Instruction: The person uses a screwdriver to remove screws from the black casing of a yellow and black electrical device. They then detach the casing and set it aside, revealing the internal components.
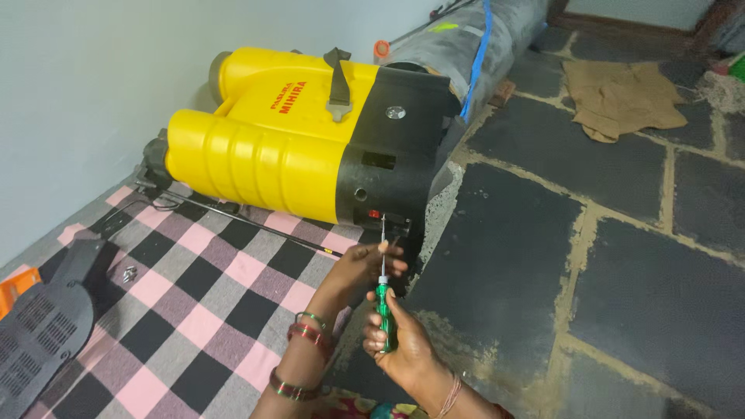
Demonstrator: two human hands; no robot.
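Right hand (400,341) gripping green screwdriver (385,306); tip hidden against sprayer (310,147) base.

Yellow-and-black sprayer tank (310,147), green-handled screwdriver (386,306), pink, grey and black checked cloth (209,302).

The sprayer tank (264,147) is smooth, glossy yellow plastic with ribbed sides, and its base (396,155) is matt black plastic bearing a small shiny metal disc (395,112). The screwdriver (384,299) in the right hand (400,341) has a translucent, glossy green plastic handle and a thin bright metal shaft, which the left hand (365,268) steadies. A woven checked cloth (194,310) looks soft and matt beside the rough, dull dark stone floor (621,233), where a crumpled coarse brown sack (621,97) lies.
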